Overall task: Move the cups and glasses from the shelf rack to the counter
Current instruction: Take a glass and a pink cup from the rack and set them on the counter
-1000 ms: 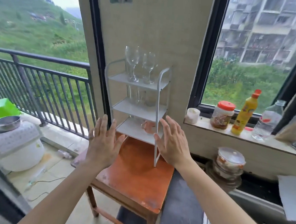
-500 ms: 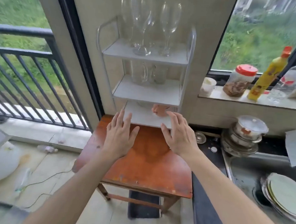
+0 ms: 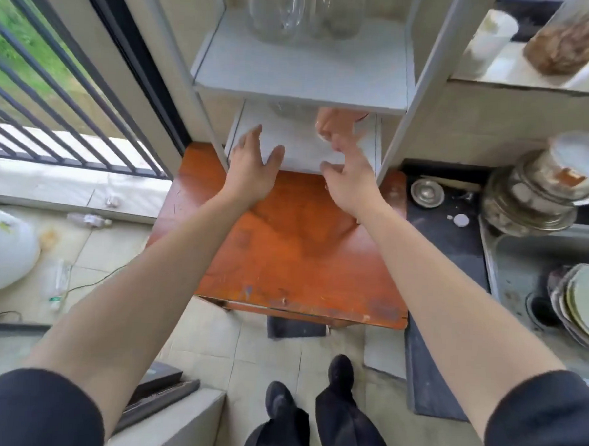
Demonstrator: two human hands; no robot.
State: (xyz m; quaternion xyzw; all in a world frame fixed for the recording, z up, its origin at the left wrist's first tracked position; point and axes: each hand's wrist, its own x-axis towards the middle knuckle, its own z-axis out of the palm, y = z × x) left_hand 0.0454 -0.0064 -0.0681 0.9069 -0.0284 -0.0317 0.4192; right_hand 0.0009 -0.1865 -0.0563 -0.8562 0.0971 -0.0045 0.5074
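A white shelf rack (image 3: 304, 76) stands on an orange wooden table (image 3: 284, 256). Clear glasses (image 3: 280, 14) stand on its middle shelf, their tops cut off by the frame. On the bottom shelf sit a pink cup (image 3: 332, 124) and, left of it, the base of a clear glass (image 3: 289, 109), mostly hidden by the shelf above. My left hand (image 3: 251, 167) reaches over the bottom shelf's front edge with spread fingers, holding nothing. My right hand (image 3: 348, 176) is open just in front of the pink cup, fingertips close to it.
A dark counter (image 3: 445, 251) lies right of the table, with a small metal lid (image 3: 427, 193), stacked pots (image 3: 540, 191) and a sink (image 3: 529, 269) holding plates (image 3: 582, 306). Jars stand on the window ledge (image 3: 519, 69). A balcony railing (image 3: 53, 108) is at left.
The view has dropped and come closer to the rack. Both hands have moved forward from above the table to the bottom shelf, the right one nearing the pink cup.
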